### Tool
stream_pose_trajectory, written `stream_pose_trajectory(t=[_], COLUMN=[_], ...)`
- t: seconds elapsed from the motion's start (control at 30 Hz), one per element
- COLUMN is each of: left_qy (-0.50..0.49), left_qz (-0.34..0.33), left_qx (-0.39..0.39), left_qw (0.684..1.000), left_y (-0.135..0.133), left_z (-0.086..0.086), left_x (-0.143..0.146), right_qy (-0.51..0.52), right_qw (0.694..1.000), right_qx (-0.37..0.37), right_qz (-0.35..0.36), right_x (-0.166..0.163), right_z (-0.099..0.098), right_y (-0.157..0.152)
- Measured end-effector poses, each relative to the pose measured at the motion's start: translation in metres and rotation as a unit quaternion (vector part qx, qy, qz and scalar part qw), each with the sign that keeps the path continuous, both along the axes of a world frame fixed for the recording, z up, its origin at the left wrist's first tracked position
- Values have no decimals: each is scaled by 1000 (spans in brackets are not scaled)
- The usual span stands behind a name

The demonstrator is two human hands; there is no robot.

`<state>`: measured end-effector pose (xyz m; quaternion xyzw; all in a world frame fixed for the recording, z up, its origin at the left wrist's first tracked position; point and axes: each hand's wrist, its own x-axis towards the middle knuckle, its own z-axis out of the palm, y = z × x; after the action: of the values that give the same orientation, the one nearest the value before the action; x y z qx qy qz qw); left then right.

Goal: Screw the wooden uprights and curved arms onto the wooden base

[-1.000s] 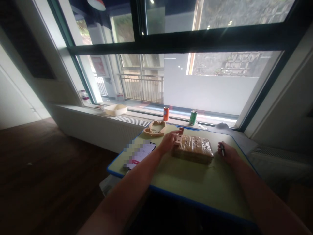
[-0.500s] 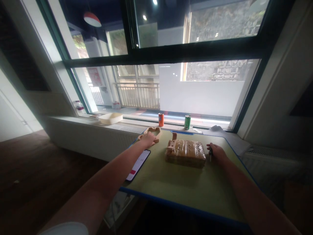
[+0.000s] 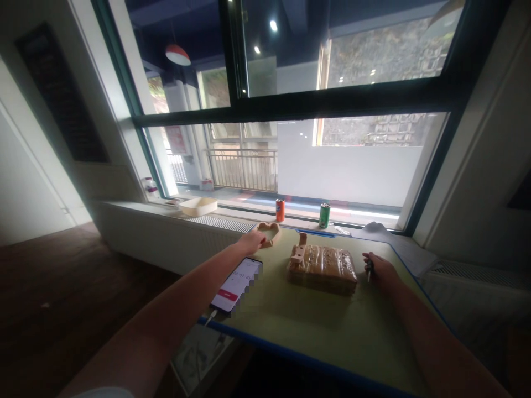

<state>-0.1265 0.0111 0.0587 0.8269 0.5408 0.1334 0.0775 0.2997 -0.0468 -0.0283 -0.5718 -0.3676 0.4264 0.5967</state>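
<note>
Moved the left hand [image 3: 252, 241] off the holed, pale wooden piece [image 3: 297, 254] within the last second, over to the heart-shaped, light wooden tray [image 3: 275, 239] at the far left of the pale green, blue-edged tabletop [image 3: 286, 326]. Left that piece unheld at the left end of the brown, plastic-wrapped block [image 3: 326, 268]. Cannot tell the left grip's state, spread or pinching, with fingertips hidden at the tray. Holding, in the right hand [image 3: 380, 269] with a closed grip, a slim, dark-handled tool [image 3: 369, 265] just right of the block.
</note>
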Motion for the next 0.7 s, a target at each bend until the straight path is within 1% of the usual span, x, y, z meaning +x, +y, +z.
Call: stream_pose_trajectory(t=[0.13,0.23,0.3,0.43,0.47,0.53,0.6,0.63,0.7], left_qy=[-30,-55,-70,-109,-144,-223,-293,-324,-354], left_qz=[-3,-27,-49,-82,-102,-153,-201,-224,-266], left_qx=[42,62,72,106,116,97,71,70,61], left_qw=[999,996,994,985,977,958,932,917,895], left_y=[-10,-23,-31,-50,-55,-67,-76,-80,-83], left_z=[12,28,42,76,84,96,100,98,89], left_x=[-9,-12,-12,-11,-10,-5,5,13,32], right_qy=[-16,-33,-44,-63,-66,-71,-73,-74,-73], right_qw=[1000,999,999,998,998,997,997,997,997], right_qx=[5,9,10,12,12,13,13,13,13], right_qz=[7,10,9,7,7,7,8,7,4], right_x=[-1,-3,-3,-3,-3,-4,-5,-5,-6], right_z=[0,-1,-2,-3,-3,-3,-3,-3,-3], right_y=[-1,-3,-4,-3,-3,-3,-3,-3,-3])
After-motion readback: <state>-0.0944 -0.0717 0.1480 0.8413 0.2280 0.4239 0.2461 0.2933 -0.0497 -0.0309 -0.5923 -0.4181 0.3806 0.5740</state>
